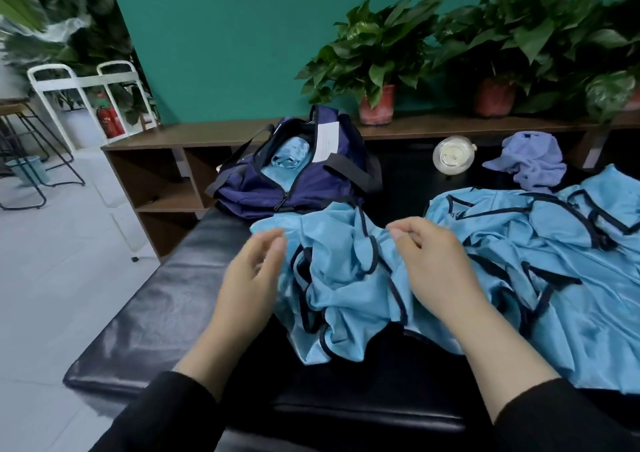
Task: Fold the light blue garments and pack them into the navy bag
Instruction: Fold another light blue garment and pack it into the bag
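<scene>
Pinching with my right hand [434, 261]: thumb and curled fingers hold a fold at the top edge of the crumpled light blue garment [346, 285]. My left hand [252, 271] is blurred, fingers loosely curled just beside the garment's left edge; whether it holds cloth I cannot tell.

Garment lies bunched on the black padded bench [145, 316] directly in front of me, between both hands. Fabric shiny, light blue, edged with dark navy piping; many creases, not flat.

Navy bag [287, 188] sits behind it on the same bench, zip open, touching the garment's far edge. Inside: one folded light blue piece [289, 159]. White label [327, 141] hangs at the bag's opening; black straps fall to either side.

To my right, a pile of further light blue garments [554, 254], same navy trim, spread unfolded. Behind the pile: a lavender cloth [531, 160] and a round clear container [450, 155].

Wooden shelf [433, 127] along the teal wall carries potted plants [377, 67]
</scene>
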